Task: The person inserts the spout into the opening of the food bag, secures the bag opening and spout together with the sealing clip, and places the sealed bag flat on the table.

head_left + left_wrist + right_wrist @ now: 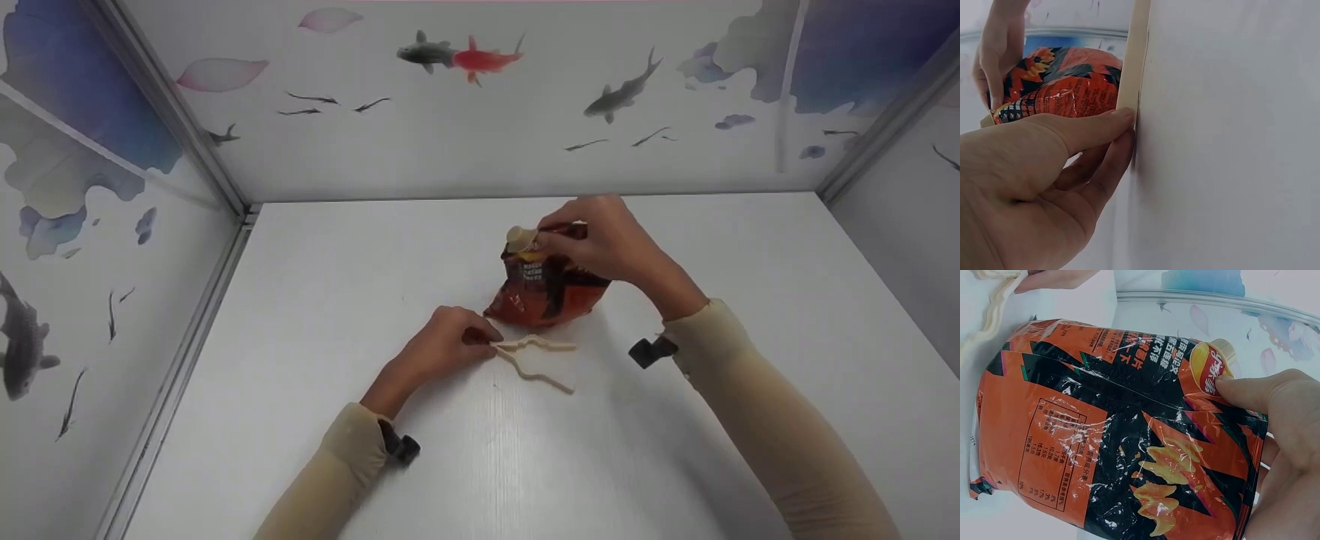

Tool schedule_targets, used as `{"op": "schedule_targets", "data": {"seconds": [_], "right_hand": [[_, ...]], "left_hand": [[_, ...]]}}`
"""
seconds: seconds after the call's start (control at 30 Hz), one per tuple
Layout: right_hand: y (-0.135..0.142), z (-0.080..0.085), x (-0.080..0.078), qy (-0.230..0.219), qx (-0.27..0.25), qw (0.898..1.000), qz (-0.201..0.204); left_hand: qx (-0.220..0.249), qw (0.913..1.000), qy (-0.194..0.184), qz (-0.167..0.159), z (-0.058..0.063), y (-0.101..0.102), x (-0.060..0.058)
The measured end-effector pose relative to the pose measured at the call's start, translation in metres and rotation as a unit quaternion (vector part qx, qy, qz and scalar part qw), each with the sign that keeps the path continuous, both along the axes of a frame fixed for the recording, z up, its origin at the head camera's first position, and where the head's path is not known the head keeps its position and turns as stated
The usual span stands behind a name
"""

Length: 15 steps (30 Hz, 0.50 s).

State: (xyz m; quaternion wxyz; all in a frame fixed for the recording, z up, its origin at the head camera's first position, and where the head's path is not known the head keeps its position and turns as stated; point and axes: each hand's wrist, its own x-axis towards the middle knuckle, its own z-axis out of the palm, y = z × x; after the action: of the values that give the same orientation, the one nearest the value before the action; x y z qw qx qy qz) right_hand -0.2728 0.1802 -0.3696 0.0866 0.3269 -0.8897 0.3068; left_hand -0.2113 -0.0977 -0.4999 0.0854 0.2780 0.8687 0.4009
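A chip bag, shiny orange and black, sits upright and slightly tilted toward the back of the table. My right hand grips its top edge, thumb on the near side and fingers behind. Beside the thumb a cream spout-like cap sticks out at the bag's top corner. In front of the bag lies a cream bag clip, its two arms spread in a V pointing right. My left hand pinches the clip's joined end between thumb and fingers, low at the tabletop.
The white table meets a back wall painted with fish and petals. Side walls with metal frame posts stand left and right. Each wrist wears a small black camera.
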Motion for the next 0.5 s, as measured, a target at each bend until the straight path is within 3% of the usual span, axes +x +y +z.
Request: {"op": "schedule_targets", "data": {"seconds": [0.5], "right_hand": [[0.0000,0.0012,0.0030,-0.015,-0.001,1.000,-0.004]], "left_hand": [[0.028,0.9992,0.023,0.016,0.0023,-0.0088,0.0027]]}}
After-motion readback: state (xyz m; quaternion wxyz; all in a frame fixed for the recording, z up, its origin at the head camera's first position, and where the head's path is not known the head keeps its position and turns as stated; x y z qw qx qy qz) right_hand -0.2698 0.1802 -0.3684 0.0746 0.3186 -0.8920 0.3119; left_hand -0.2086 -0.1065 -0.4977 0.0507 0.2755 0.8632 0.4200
